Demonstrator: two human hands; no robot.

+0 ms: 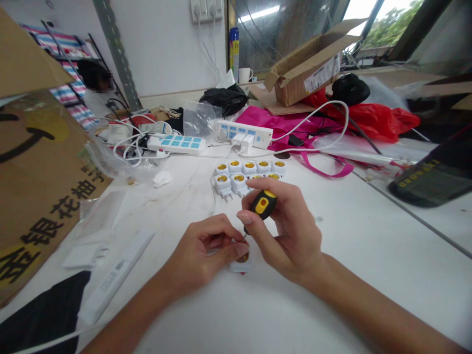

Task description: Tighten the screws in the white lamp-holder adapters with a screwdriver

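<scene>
My right hand (285, 231) is closed round the black and yellow handle of a screwdriver (264, 204). Its thin shaft slants down to a white lamp socket (241, 266) with a brass-coloured inside, which rests on or just above the table. With thumb and fingers pinched together, my left hand (206, 250) grips this socket and covers much of it. The screwdriver's tip is at the socket's opening, hidden by my left fingertips. Beyond my hands stand several similar white plug-in lamp sockets (239, 181) in two rows, some with plug pins showing. My right hand hides part of the front row.
Two power strips (176, 143) with cables lie behind the sockets. A large cardboard box (44, 196) stands at the left, near a long white box (116, 278). Bags and an open carton (309, 73) fill the back right. A person (96, 88) is at the far left.
</scene>
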